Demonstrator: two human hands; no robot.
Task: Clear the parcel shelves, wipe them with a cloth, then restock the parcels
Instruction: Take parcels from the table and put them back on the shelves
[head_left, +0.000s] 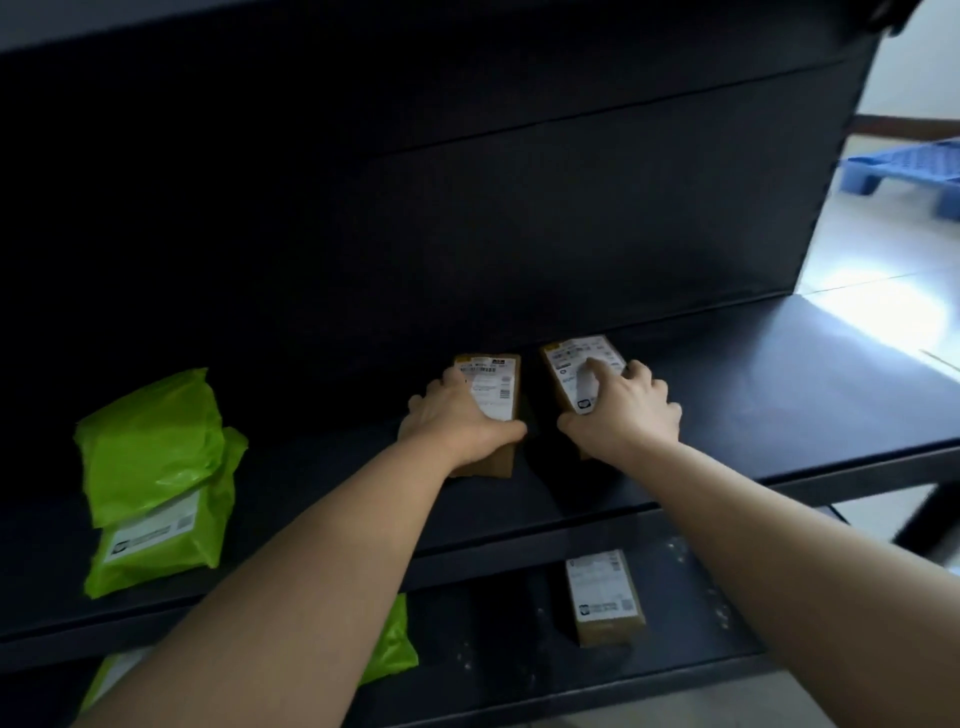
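Head view, nearest first. Lower shelf (493, 649): one labelled brown box (605, 597) lies flat, and a green mailer (397, 639) is part hidden behind the left forearm. Pale specks dot this board, so it looks unwiped.

Middle shelf (779, 395): two green mailers (150, 467) are stacked at the left, well apart from the hands. Left hand (457, 421) is wrapped round the left box (496, 384), thumb along its near end. Right hand (623, 410) grips the right box (571, 358), fingers curled over the label. The boxes sit side by side, near the dark back panel (519, 234).

Beyond, right: blue pallet (904, 171) on the floor.

Judgement: no cloth in view and parcels on both shelves. Probably the clearing stage, barely begun. Lifting out or setting back, cannot tell.
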